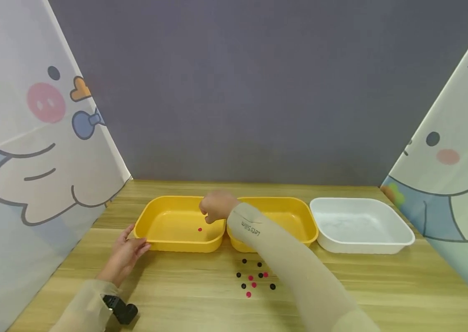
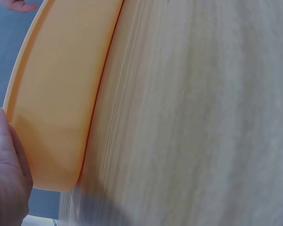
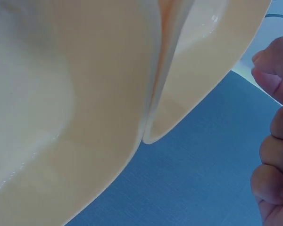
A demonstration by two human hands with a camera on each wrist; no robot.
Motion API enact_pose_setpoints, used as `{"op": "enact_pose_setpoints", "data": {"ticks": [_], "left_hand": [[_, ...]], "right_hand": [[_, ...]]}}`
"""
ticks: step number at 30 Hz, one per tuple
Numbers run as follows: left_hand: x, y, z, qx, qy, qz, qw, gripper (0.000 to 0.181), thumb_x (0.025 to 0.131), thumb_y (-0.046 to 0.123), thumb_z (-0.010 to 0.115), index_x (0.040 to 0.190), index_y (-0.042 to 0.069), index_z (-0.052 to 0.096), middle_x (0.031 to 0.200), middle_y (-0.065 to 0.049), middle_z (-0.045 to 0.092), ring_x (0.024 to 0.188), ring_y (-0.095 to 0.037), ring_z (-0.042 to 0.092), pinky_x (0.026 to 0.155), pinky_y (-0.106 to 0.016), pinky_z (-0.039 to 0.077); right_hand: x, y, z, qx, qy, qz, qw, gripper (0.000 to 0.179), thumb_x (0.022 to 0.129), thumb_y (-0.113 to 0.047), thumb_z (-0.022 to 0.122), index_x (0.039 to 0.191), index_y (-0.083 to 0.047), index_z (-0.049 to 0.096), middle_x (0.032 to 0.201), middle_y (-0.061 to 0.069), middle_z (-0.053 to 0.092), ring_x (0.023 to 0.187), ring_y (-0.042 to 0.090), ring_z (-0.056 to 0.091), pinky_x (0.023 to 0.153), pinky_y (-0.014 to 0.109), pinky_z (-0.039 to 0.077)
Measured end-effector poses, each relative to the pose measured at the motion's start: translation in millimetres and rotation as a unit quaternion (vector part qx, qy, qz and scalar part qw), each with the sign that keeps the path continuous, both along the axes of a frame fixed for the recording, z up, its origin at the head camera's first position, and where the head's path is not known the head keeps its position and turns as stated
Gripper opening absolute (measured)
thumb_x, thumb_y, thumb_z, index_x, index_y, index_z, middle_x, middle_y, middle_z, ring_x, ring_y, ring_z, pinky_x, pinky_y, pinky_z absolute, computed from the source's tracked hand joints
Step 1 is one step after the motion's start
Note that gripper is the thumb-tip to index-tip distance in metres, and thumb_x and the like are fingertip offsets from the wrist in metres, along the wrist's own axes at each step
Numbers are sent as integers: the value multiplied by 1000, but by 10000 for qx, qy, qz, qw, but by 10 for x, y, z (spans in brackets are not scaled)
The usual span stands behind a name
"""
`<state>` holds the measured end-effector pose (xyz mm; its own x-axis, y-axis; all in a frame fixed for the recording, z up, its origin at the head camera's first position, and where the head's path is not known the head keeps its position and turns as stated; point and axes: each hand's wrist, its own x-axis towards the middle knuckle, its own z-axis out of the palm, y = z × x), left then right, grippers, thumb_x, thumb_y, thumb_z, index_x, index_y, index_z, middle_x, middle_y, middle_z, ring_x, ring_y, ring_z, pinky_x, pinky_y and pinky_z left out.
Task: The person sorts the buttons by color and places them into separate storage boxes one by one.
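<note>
My right hand [image 1: 219, 206] hovers over the right side of the left yellow tray [image 1: 180, 246], its fingers [image 3: 273, 183] curled in towards the palm. Nothing shows between thumb and forefinger in the right wrist view. Inside that tray, below the hand, is one small red disc [image 1: 200, 229]. My left hand [image 1: 123, 256] rests at the tray's front left corner, fingers [image 2: 4, 141] fairly straight against its outside. On the wooden table, several small black button-like discs [image 1: 273, 286] and several red ones [image 1: 248, 294] are scattered in front of the middle yellow tray [image 1: 296, 242].
A white tray [image 1: 367, 248] stands at the right end of the row, beside the middle one. Behind the wooden table [image 1: 184, 295] rises a grey wall [image 1: 234, 92]. Cartoon-printed panels [image 1: 47, 175] flank both sides. My right forearm crosses over the middle tray and hides part of it.
</note>
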<state>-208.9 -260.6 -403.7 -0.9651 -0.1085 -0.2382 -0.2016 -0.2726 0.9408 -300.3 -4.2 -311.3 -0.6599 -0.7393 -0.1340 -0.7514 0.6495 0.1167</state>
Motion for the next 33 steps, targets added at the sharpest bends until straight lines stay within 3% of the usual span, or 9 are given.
{"op": "enact_pose_setpoints", "data": {"ticks": [7, 14, 15, 19, 22, 26, 33], "left_hand": [[14, -7, -4, 85, 22, 16, 10000, 79, 96, -8, 41, 153, 11, -10, 81, -1, 54, 65, -4, 60, 70, -16, 55], [24, -26, 11, 130, -16, 73, 9999, 79, 96, -8, 40, 153, 12, -11, 81, 0, 53, 65, -3, 60, 70, -16, 55], [21, -29, 9, 132, -5, 83, 9999, 80, 96, -8, 42, 153, 12, -10, 81, 0, 53, 65, -4, 60, 71, -16, 55], [11, -26, -2, 200, -29, 58, 9998, 82, 95, -8, 46, 153, 13, -9, 81, -1, 54, 66, -4, 61, 72, -17, 55], [11, -17, -3, 237, -80, 34, 9997, 82, 96, -8, 45, 153, 14, -10, 82, -1, 53, 66, -4, 60, 72, -16, 55], [14, -23, 12, 247, -48, 39, 9997, 80, 96, -8, 42, 153, 14, -11, 81, 1, 54, 66, -3, 60, 71, -15, 55], [15, -36, 40, 300, -61, -29, 9995, 80, 96, -9, 42, 153, 13, -11, 79, 1, 55, 65, -4, 61, 71, -16, 55]], "right_hand": [[51, 152, -36, -605, -257, 24, 9978, 17, 88, -26, 69, 100, -16, 73, 98, -5, 70, 75, 8, 58, 69, 21, 50], [102, 354, -90, -1491, -670, 273, 9862, 14, 89, -21, 68, 98, -11, 73, 95, -1, 71, 73, 7, 58, 78, 25, 51], [127, 386, -87, -1623, -741, 306, 9835, 15, 89, -20, 68, 98, -10, 73, 89, 1, 71, 67, 7, 56, 84, 26, 51], [260, 552, -91, -2173, -1389, 322, 9656, 18, 87, -16, 71, 100, -4, 74, 58, -2, 57, 50, 3, 36, 64, 19, 47], [358, 686, -114, -2570, -1945, 339, 9460, 20, 85, -13, 72, 101, 0, 74, 47, -8, 39, 45, 1, 26, 48, 15, 32], [453, 828, -134, -2977, -2284, 305, 9264, 20, 84, -10, 73, 100, 1, 74, 46, -12, 32, 43, 0, 23, 46, 13, 28], [601, 1022, -203, -3425, -2891, -354, 8932, 20, 83, -10, 73, 100, 1, 73, 47, -8, 35, 45, 4, 26, 47, 16, 30]]}}
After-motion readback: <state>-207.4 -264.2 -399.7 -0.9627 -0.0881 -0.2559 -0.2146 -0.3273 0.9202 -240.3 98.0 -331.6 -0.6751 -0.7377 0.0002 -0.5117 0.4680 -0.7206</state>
